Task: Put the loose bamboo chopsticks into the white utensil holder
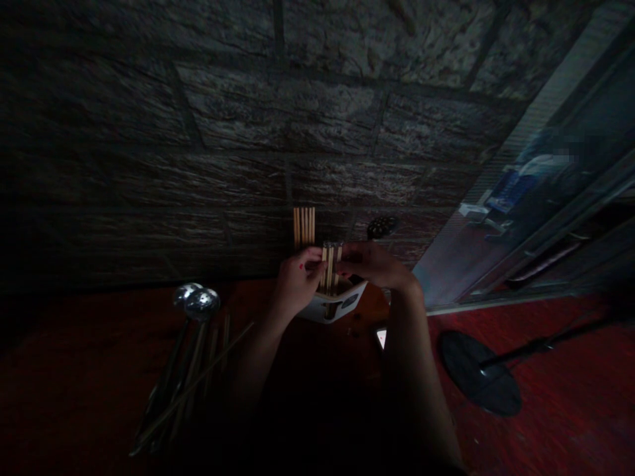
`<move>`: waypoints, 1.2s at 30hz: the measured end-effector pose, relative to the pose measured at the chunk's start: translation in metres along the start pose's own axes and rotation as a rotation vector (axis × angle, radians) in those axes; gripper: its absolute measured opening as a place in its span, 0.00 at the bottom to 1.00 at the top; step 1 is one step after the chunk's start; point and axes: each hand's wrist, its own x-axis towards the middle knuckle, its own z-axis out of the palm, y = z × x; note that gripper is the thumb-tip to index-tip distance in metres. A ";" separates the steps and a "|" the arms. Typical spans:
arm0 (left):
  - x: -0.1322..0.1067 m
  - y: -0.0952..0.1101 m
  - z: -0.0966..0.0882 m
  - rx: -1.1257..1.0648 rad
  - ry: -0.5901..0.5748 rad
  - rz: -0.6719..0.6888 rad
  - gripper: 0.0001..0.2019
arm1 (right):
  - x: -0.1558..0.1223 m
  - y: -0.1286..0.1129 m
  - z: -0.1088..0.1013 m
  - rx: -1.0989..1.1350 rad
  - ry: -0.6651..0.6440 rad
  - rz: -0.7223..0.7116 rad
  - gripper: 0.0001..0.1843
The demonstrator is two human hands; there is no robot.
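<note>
My left hand (pixel 299 276) and my right hand (pixel 376 263) meet over a white utensil holder (pixel 323 311) with dark cut-outs. Between them stand several upright wooden chopsticks (pixel 331 270), their lower ends inside the holder. Fingers of both hands are closed on these sticks, the left from one side and the right from the other. Behind my left hand rises another bunch of wooden chopsticks (pixel 304 227), upright and close together. A dark slotted spoon (pixel 381 227) pokes up behind my right hand; its lower part is hidden.
Metal ladles (pixel 202 304) and long loose sticks (pixel 198 380) lie at the left on the reddish-brown table (pixel 74 357). A lit phone (pixel 381 338) is beside my right forearm. A stone wall (pixel 278 112) stands behind; right are a glass door (pixel 540 172) and a round black stand base (pixel 479 373).
</note>
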 end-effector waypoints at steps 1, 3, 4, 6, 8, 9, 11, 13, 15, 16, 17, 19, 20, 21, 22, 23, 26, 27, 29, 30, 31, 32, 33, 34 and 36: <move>0.000 0.000 0.000 -0.004 0.001 -0.003 0.07 | 0.000 0.000 0.000 0.015 0.002 0.014 0.10; -0.001 0.000 0.000 -0.021 -0.006 -0.006 0.07 | 0.001 -0.001 0.000 0.024 0.008 0.030 0.10; -0.001 0.000 0.001 -0.031 -0.010 -0.006 0.08 | 0.001 -0.002 0.000 0.022 0.012 0.031 0.11; -0.001 0.002 0.001 -0.046 -0.019 -0.007 0.08 | 0.001 -0.002 0.000 -0.006 0.017 0.034 0.11; -0.001 0.003 0.001 -0.053 -0.023 -0.012 0.08 | 0.001 -0.003 0.001 -0.041 0.027 0.032 0.11; -0.001 0.003 0.001 -0.055 -0.020 -0.012 0.08 | 0.001 -0.003 0.001 -0.052 0.032 0.030 0.10; -0.001 0.003 0.002 -0.063 -0.017 -0.010 0.09 | 0.001 -0.002 0.001 -0.060 0.039 0.023 0.10; -0.001 0.002 0.002 -0.068 -0.017 -0.007 0.09 | 0.001 -0.002 0.001 -0.061 0.038 0.020 0.09; -0.001 0.002 0.002 -0.065 -0.021 -0.008 0.09 | 0.002 -0.001 0.001 -0.060 0.046 0.026 0.08; -0.001 0.002 0.002 -0.062 -0.018 -0.012 0.08 | 0.002 0.000 0.001 -0.056 0.052 0.029 0.08; -0.001 0.002 0.002 -0.060 -0.011 -0.017 0.08 | 0.002 0.000 0.001 -0.049 0.058 0.032 0.08; -0.001 0.004 0.001 -0.063 -0.008 -0.028 0.07 | 0.003 0.001 0.001 -0.038 0.063 0.037 0.08; -0.001 0.004 0.001 -0.067 -0.012 -0.031 0.07 | 0.003 0.001 0.001 -0.035 0.062 0.039 0.08; -0.001 0.005 0.001 -0.070 -0.017 -0.031 0.06 | 0.003 0.000 0.001 -0.033 0.061 0.040 0.08; -0.001 0.005 0.000 -0.071 -0.023 -0.028 0.06 | 0.003 0.000 0.001 -0.033 0.060 0.042 0.08; -0.001 0.005 0.000 -0.070 -0.026 -0.025 0.06 | 0.003 0.000 0.001 -0.031 0.060 0.042 0.08; -0.001 0.004 0.000 -0.055 -0.023 -0.023 0.06 | 0.002 -0.001 0.001 -0.016 0.067 0.046 0.10; -0.001 0.004 0.000 -0.050 -0.025 -0.023 0.06 | 0.002 -0.001 0.001 -0.013 0.065 0.049 0.10; 0.000 0.004 -0.001 -0.044 -0.028 -0.020 0.06 | 0.001 -0.001 0.000 -0.015 0.046 0.048 0.10; 0.000 0.004 -0.001 -0.043 -0.026 -0.018 0.06 | 0.001 -0.002 0.000 -0.021 0.031 0.042 0.10; 0.000 0.004 -0.001 -0.041 -0.022 -0.015 0.06 | 0.000 -0.002 0.000 -0.028 0.020 0.033 0.10; 0.000 0.005 -0.001 -0.040 -0.020 -0.012 0.06 | 0.000 -0.002 0.000 -0.036 0.013 0.027 0.10; 0.000 0.005 -0.002 -0.043 -0.021 -0.011 0.06 | 0.000 -0.003 -0.001 -0.042 0.014 0.025 0.10; 0.000 0.005 -0.002 -0.047 -0.028 -0.011 0.06 | 0.000 -0.003 -0.001 -0.046 0.023 0.031 0.10; 0.000 0.006 -0.003 -0.059 -0.047 -0.016 0.05 | 0.000 -0.002 -0.001 -0.048 0.054 0.057 0.10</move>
